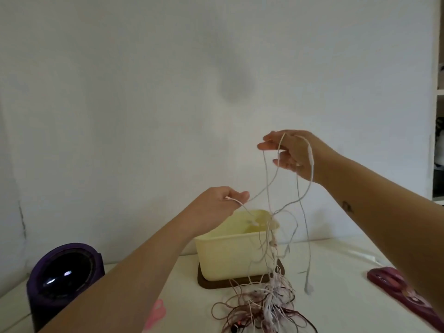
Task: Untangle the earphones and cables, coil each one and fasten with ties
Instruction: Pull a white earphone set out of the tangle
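A plain white wall [120, 92] backs a white table [348, 255], where a cream bin [228, 251] stands on a dark tray [206, 283]. The task looks barely begun. In front of the bin lies the tangle [266, 306], a knotted heap of white and reddish cables, with strands rising from it past the bin's right corner. No coil is finished and no fastened tie shows. One white cord [266, 183] is being lifted out, but its lower part still runs down into the tangle. Everything else is left to do: freeing it, coiling, tying, then the rest.

The hands are well apart, both above the bin. The left hand [216, 204] hangs just over the bin's left rim, arm reaching forward, and pinches the cord between thumb and fingertips. The right hand [292, 155] is raised high above the bin's right side, with the cord hooked over its curled fingers. One end drops from it to an earbud [308, 288], dangling right of the bin.

A purple speaker [64, 272] sits far left of the bin.
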{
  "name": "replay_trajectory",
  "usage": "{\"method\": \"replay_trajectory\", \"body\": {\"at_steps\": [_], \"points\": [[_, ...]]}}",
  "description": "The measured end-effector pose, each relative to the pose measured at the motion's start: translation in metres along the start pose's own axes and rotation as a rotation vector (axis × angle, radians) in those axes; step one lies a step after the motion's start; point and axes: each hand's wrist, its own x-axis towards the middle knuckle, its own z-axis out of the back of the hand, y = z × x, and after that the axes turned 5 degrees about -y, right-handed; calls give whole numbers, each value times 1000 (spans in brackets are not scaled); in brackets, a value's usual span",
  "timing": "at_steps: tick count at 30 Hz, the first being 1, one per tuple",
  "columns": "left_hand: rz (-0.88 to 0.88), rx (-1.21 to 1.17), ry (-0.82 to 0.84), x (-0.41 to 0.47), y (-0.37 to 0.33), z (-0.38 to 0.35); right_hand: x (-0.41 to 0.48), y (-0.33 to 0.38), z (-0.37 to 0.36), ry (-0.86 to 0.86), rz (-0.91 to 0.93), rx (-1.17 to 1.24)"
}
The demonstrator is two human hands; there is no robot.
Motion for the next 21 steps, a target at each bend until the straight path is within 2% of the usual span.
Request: {"method": "replay_trajectory", "body": {"at_steps": [2, 4, 8, 11, 13, 16, 21], "points": [[32, 17, -14, 4, -3, -7, 0, 1, -1, 148, -131, -12], [53, 15, -2, 8, -7, -15, -2, 2, -2, 261, -182, -31], [84, -56, 44, 14, -11, -30, -16, 12, -9, 416, -107, -60], [52, -22, -21, 20, -13, -32, -28, 24, -15, 359, 74, -97], [-2, -50, -161, 23, -14, -29, -31, 29, -16, 265, 158, -97], [-51, -141, -343, 25, -9, -16, -32, 28, -14, 276, 174, -138], [22, -151, -252, 7, 18, 9, -35, 20, -24, 332, 106, -136]]}}
